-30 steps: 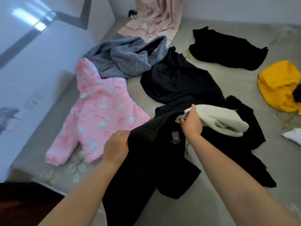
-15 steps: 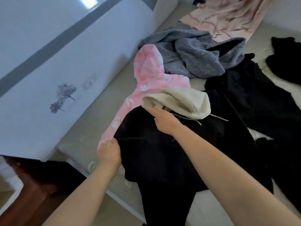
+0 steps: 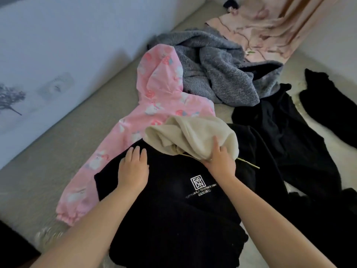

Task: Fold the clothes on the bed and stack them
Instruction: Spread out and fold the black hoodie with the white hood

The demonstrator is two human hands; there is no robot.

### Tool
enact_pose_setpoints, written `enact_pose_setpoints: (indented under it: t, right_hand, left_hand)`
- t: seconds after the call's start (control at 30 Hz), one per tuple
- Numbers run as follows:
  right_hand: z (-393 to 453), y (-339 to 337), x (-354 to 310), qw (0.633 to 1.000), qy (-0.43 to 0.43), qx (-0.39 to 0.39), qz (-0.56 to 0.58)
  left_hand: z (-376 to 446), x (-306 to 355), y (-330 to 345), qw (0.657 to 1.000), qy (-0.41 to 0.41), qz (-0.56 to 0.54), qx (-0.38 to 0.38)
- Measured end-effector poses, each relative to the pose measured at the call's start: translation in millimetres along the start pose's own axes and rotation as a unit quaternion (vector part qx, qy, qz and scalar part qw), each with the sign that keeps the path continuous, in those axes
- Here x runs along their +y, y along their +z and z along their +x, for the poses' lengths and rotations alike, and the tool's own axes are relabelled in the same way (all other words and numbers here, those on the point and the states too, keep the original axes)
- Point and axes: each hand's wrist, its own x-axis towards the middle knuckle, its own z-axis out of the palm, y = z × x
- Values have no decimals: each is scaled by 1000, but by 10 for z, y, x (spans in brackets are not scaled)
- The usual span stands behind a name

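A black hoodie [image 3: 173, 215] with a white chest logo lies front-up on the bed [image 3: 48, 151] right before me. Its cream-lined hood [image 3: 193, 132] is bunched at the top. My left hand [image 3: 133, 169] lies flat, fingers straight, on the hoodie's left shoulder. Over at the hood's lower edge, my right hand [image 3: 220, 159] presses with fingers extended; whether it pinches the fabric cannot be told. A pink printed hooded jacket [image 3: 154, 93] is spread out partly under the hoodie, to the left.
A grey knit garment [image 3: 218, 74] is heaped behind the pink jacket. Black clothes [image 3: 286, 128] lie to the right, another black piece [image 3: 332, 105] farther right. A pale pink patterned cloth [image 3: 270, 26] hangs at the back. A white wall [image 3: 58, 45] borders the bed's left side.
The hoodie, held up by both hands before, now lies flat with its logo showing. My left hand has let go and moved onto the shoulder; my right rests at the hood.
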Motion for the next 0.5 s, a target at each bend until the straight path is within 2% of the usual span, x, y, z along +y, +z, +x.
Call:
enact_pose_setpoints:
  t: [0.1,0.17,0.2,0.27,0.3,0.37,0.43,0.5]
  right_hand:
    - [340,15,-201,1000,-3,6,18]
    - [599,-173,-344,987,10,46,154]
    - [740,-330,-428,969,-4,74,234]
    - [1002,-684,-586,928,-122,130,326]
    - [1083,-830,-637,921,-189,153,304]
    - [1162,-967,-608,923,-257,197,207]
    - [1173,-874,-440,926,-264,220,159]
    - [1185,-646,-184,960,-200,174,93]
  left_hand:
    - [212,1,24,1000,2,-25,8]
    - [309,-13,30,999,-3,-33,1]
    - [344,-20,26,999,-2,-36,10]
    - [400,-4,6,998,8,-46,35]
    - [423,13,7,997,6,-53,49]
    - [477,45,46,996,-13,-68,61]
    - [512,72,111,997,-42,-58,40]
    - [535,103,212,996,-73,-49,11]
